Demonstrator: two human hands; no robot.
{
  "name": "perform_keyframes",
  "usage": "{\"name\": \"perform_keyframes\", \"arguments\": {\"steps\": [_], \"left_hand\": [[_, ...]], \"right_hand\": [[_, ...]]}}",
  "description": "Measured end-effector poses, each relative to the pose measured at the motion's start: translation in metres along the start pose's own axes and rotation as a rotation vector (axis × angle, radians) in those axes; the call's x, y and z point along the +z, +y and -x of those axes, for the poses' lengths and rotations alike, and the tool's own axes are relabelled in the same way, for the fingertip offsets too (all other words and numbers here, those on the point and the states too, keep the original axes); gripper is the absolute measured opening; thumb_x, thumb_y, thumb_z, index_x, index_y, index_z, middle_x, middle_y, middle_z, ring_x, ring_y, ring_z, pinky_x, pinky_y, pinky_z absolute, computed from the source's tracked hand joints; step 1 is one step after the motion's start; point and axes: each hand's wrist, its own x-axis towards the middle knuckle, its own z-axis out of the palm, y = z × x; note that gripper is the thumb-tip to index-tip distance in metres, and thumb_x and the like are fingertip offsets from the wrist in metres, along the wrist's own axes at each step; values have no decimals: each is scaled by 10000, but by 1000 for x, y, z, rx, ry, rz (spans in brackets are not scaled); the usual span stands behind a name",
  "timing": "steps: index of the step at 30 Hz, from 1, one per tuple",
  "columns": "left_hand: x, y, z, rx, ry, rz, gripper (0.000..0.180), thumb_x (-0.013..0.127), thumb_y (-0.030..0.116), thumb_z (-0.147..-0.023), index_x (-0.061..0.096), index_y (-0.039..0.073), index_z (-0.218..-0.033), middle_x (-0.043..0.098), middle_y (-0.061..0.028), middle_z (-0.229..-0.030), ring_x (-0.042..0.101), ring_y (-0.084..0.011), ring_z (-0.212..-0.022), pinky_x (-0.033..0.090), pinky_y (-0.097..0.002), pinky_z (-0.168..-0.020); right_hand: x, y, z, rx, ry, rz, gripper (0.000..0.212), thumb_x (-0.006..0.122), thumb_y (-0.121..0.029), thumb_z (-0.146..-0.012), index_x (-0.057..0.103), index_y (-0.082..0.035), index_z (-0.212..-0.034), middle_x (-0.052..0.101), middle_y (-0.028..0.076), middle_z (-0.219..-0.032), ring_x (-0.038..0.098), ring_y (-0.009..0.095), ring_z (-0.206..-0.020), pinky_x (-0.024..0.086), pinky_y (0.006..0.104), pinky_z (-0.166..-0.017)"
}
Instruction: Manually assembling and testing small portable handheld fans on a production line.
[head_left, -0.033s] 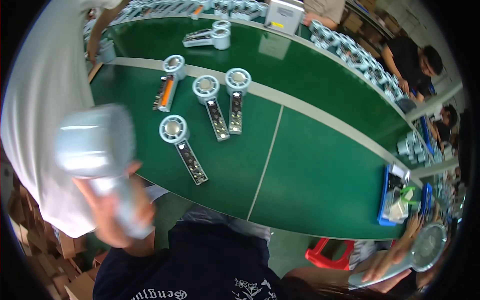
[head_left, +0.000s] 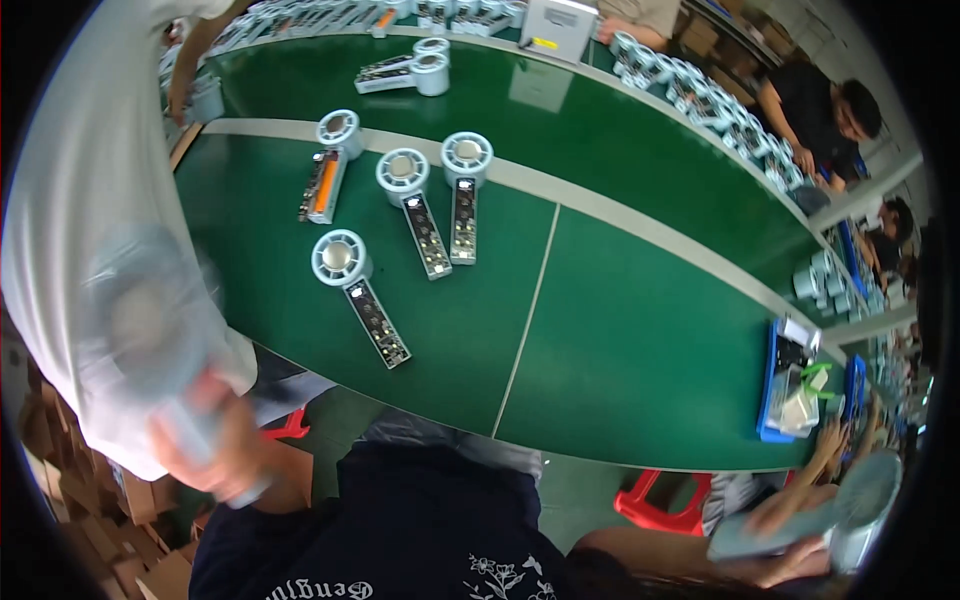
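Left hand point(head_left: 215, 440), closed around the slim handle of a pale blue handheld fan point(head_left: 140, 320); the fan's round, ribbed head is motion-blurred and sits off the desk, at the lower left, in front of a neighbouring person's white shirt point(head_left: 80, 180). Right hand point(head_left: 800, 520), at the lower right edge, fingers wrapped about a second pale fan point(head_left: 850, 505) of the same smooth plastic, its circular grille turned outward, past the desk's near rim. Between the two hands, the wearer's dark printed shirt point(head_left: 400, 540). Above them, the matte green desk point(head_left: 640, 340), crossed by pale seam lines. On it lie four unfinished fans point(head_left: 345, 262), each a ring-shaped white head joined to a long open handle exposing a dark circuit strip; one shows an orange insert. A blue tray point(head_left: 768, 385) stands at the right rim. Rows of further fan heads point(head_left: 700, 95) line the far edge, well apart from both hands.
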Motion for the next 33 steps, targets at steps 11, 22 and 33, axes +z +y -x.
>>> {"name": "perform_keyframes", "arguments": {"steps": [11,22,33], "left_hand": [[29,24,4,-175,-432,526,119,543,-65,-784,480,-84,-884,570,-247,-677,493,-306,-416,473,-345,-404],[0,41,-2,-150,-770,309,399,534,-38,-800,323,-24,-1139,567,-283,-719,547,-368,-477,478,-405,-396],[-11,17,-16,-106,-715,391,475,463,19,-860,226,58,-1270,524,-247,-858,448,-220,-406,348,-241,-340]], "right_hand": [[-21,3,-2,-143,-309,-862,406,486,-292,-906,390,36,-1126,405,61,-695,332,109,-535,325,202,-489],[4,-35,-4,-181,-253,-1172,266,442,-206,-935,355,26,-1031,413,101,-846,459,144,-458,453,240,-366],[-1,-39,-3,-11,-233,-631,375,463,-270,-922,345,21,-1127,446,91,-816,435,119,-516,389,196,-426]]}}
